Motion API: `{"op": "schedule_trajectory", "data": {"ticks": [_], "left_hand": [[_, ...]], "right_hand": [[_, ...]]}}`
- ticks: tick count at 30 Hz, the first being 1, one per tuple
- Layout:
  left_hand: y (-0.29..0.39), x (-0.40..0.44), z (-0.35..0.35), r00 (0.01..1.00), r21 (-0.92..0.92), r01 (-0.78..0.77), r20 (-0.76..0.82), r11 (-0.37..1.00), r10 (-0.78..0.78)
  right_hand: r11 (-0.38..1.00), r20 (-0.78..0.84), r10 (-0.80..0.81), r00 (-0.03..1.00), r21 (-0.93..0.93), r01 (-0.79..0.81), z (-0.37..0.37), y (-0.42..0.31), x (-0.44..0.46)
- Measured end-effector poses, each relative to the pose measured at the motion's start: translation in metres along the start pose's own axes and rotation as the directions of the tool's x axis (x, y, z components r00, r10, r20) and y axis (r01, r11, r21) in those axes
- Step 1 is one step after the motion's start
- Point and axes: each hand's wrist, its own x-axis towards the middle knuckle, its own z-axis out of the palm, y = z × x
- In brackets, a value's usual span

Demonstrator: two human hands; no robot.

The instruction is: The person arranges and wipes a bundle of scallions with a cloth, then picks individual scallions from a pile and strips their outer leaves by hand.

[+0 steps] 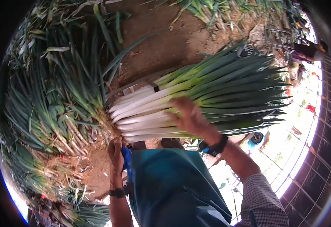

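Beside the leeks [218,89], dry brown soil [165,41].

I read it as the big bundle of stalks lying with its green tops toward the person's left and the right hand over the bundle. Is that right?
Not quite: the head view shows the green tops of the bundle toward the person's right, with the white ends at the left. The right hand is over the bundle, as you say.

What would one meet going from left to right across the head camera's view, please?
Leftmost leek heap → left hand → right hand → dark leaf tips of the laid-out leeks → background person.
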Motion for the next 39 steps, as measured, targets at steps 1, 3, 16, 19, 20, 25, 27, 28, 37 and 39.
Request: {"op": "schedule_trajectory", "data": {"ticks": [1, 3, 16, 19, 20, 25, 27, 28, 37, 39], "left_hand": [[0.003, -0.005, 0.016, 1.0, -0.139, 0.014, 0.011, 0.99, -0.012], [0.01, -0.016, 0.047, 0.996, -0.445, -0.056, 0.039, 0.894, 0.082], [-0.008, -0.044, 0.108, 0.998, -0.135, 0.069, -0.005, 0.988, -0.071], [0.002, -0.065, 0.145, 0.955, -0.462, 0.295, 0.126, 0.837, -0.267], [0.0, -0.069, 0.15, 0.93, -0.531, 0.368, 0.23, 0.764, -0.288], [-0.053, -0.086, 0.132, 0.955, 0.23, -0.226, -0.14, 0.946, 0.262], [-0.061, -0.093, 0.131, 0.979, -0.45, -0.021, -0.192, 0.893, -0.073], [-0.062, -0.097, 0.128, 0.978, -0.243, 0.06, -0.18, 0.968, -0.106], [-0.082, -0.11, 0.15, 0.913, 0.619, -0.264, -0.088, 0.74, 0.399], [-0.06, -0.088, 0.159, 0.886, 0.661, -0.302, -0.072, 0.687, 0.458]], "right_hand": [[0.972, 0.047, 0.089, 0.995, 0.212, -0.097, 0.018, -0.024, -0.017], [0.883, 0.109, 0.194, 0.975, 0.415, -0.222, 0.066, -0.067, -0.054], [0.628, 0.134, 0.55, 0.824, 0.584, -0.514, 0.071, -0.056, -0.094], [0.703, 0.068, 0.475, 0.877, 0.57, -0.425, 0.065, -0.061, -0.109], [0.804, 0.045, 0.363, 0.931, 0.49, -0.337, 0.076, -0.063, -0.119], [0.913, 0.262, -0.06, 0.963, 0.405, -0.053, 0.054, -0.059, -0.121], [0.948, 0.198, -0.178, 0.964, 0.298, 0.114, 0.038, -0.032, -0.114], [0.958, 0.196, -0.2, 0.96, 0.244, 0.15, 0.019, -0.022, -0.097], [0.933, 0.188, -0.205, 0.961, -0.259, 0.25, -0.035, 0.071, 0.039], [0.857, 0.374, -0.162, 0.913, -0.406, 0.318, -0.028, 0.089, 0.036]]}}
